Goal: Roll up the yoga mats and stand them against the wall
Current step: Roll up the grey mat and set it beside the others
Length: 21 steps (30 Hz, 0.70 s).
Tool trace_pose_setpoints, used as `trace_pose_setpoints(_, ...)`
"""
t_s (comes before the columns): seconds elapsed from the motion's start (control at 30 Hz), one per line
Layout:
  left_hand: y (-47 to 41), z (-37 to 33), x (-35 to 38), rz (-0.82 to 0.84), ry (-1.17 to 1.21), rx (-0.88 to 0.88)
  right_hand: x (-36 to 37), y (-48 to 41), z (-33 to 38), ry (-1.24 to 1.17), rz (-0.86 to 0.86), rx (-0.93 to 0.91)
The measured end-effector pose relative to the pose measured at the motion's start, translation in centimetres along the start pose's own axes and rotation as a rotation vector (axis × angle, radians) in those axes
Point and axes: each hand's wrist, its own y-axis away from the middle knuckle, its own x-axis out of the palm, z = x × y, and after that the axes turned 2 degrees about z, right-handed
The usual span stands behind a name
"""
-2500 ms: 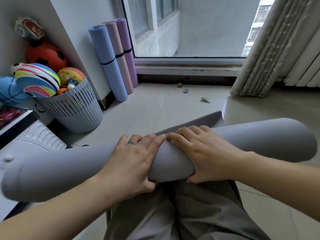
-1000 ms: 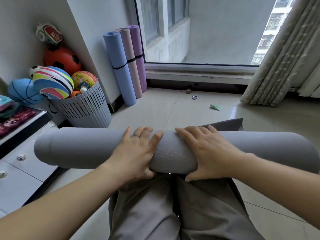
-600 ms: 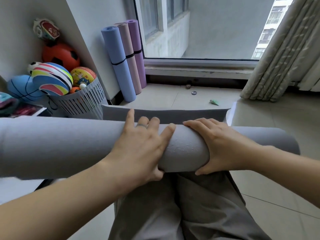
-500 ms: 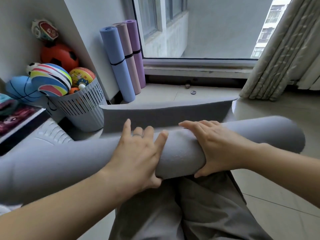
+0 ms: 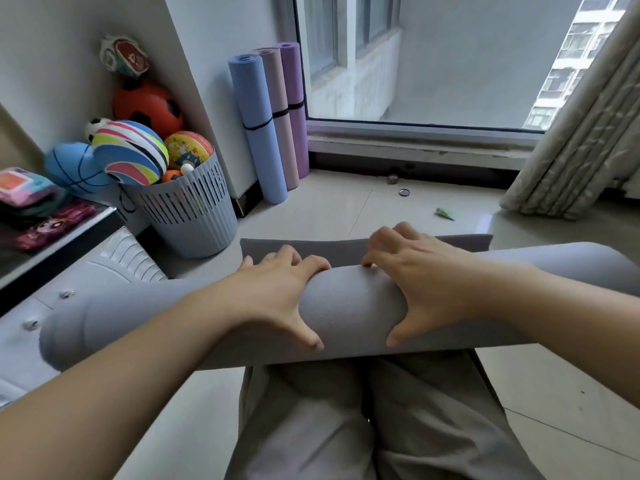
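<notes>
Left hand (image 5: 277, 292), right hand (image 5: 427, 285) — both curled round the grey mat roll (image 5: 349, 308).

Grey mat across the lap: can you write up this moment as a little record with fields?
grey mat: almost rolled, lying across the person's lap; a short flap lies unrolled on its far side
left hand: grips the roll, fingers over the top, thumb on the near side
right hand: grips the roll beside the left hand
done already: blue mat, pink mat and purple mat, rolled, banded, standing in the corner by the window
basket: holds balls, left of those mats
</notes>
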Motion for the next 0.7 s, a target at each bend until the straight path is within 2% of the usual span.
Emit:
trace_pose_setpoints(0.13,-0.9,0.1,-1.2,0.010,-0.091,0.021,0.6,0.9,-0.3,-0.142,-0.085,0.052)
trace_pose_setpoints(0.3,-1.1,0.1,-1.3,-0.041,-0.025,-0.036,0.8,0.6,-0.8,-0.170,-0.139,0.091)
trace_pose_setpoints(0.4,-1.0,-0.8,-0.7,-0.087,-0.129,-0.060,1.5,0.2,-1.1,-0.051,-0.135,0.090)
trace_pose_setpoints(0.5,-1.1,-1.6,0.7,-0.067,-0.295,-0.090,3.0,-0.3,-0.9,0.074,-0.029,0.168)
trace_pose_setpoints(0.7,-0.4,-1.6,0.7,-0.243,-0.359,-0.113,2.1,-0.5,-0.8,0.044,-0.191,0.184)
